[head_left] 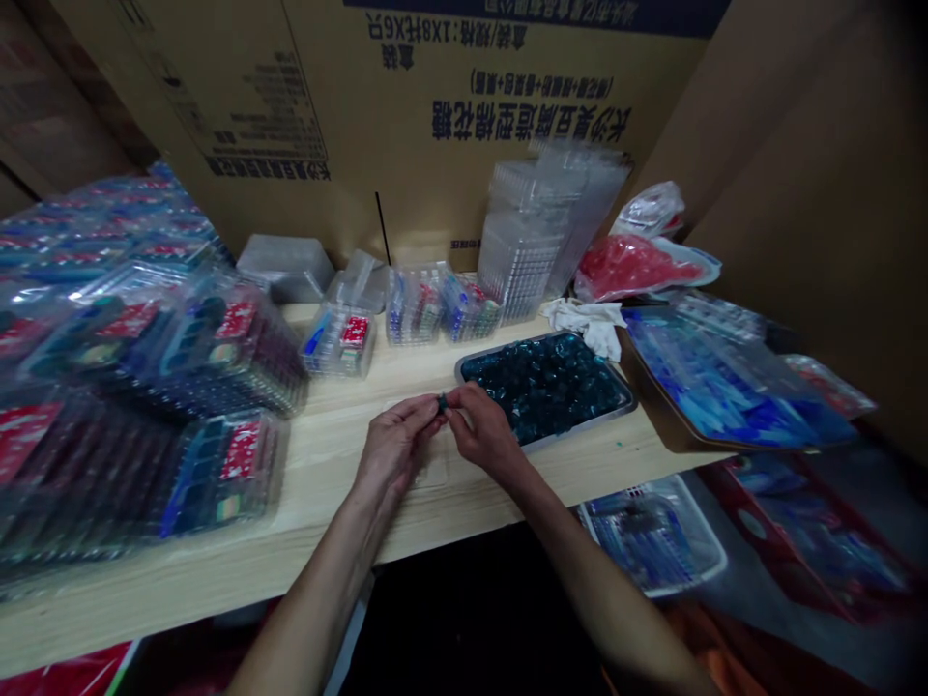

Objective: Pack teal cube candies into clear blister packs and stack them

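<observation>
Both of my hands meet over the table, fingertips pinched around one small dark teal piece [443,402]. My left hand [397,435] grips it from the left, thumb and fingers pressed together. From the other side, my right hand [481,425] pinches it too. Just right of my hands lies a shallow metal-rimmed tray [629,398] full of similar dark, glossy teal pieces; their exact kind is unclear. Beneath my hands a clear plastic blister tray [433,471] lies on the wood, partly hidden by my fingers.
Stacked filled clear packs [239,358] crowd the left of the table [340,454]. Along the back stand empty clear trays [522,242] and a few filled packs [417,304]. A white cloth [591,327], a red bag [630,269] and a carton of blue packets [725,377] sit at right.
</observation>
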`<move>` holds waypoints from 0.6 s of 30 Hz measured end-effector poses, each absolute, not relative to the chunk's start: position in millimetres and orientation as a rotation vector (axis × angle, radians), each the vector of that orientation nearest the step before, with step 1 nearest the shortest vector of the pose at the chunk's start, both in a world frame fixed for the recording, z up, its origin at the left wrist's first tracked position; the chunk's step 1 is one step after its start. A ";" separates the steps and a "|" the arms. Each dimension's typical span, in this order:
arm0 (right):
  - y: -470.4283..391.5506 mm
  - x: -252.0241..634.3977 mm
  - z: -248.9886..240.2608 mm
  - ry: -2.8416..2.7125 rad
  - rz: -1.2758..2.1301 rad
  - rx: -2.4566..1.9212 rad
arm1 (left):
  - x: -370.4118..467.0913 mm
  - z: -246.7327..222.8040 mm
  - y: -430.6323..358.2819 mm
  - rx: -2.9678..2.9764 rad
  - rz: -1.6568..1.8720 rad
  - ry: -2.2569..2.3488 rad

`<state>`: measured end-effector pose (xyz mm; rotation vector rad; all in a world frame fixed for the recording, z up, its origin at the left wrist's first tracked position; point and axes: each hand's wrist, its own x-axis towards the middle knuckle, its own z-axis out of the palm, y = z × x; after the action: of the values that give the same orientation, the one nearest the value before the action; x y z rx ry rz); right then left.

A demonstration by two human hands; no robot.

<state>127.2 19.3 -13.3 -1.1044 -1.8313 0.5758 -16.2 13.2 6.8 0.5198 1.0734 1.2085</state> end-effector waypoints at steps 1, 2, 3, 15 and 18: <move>16.6 124.6 -14.2 -1.847 0.562 -1.116 | -16.3 5.1 13.2 0.503 1.204 1.071; 14.2 122.0 -15.6 -1.855 0.556 -1.131 | -16.3 3.4 12.9 0.492 1.206 1.072; 12.4 119.5 -17.1 -1.856 0.552 -1.147 | -16.6 2.0 12.4 0.488 1.218 1.076; 47.3 205.5 -0.2 -1.903 0.121 -2.020 | -105.4 6.6 38.1 1.398 1.326 1.488; 52.4 220.0 -2.8 -2.046 -0.023 -2.233 | -104.9 -4.3 47.5 1.737 1.161 1.544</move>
<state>220.0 52.4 -2.8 -2.2334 -2.0462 -0.0233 -104.9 47.5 -4.3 1.7365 1.5435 1.1614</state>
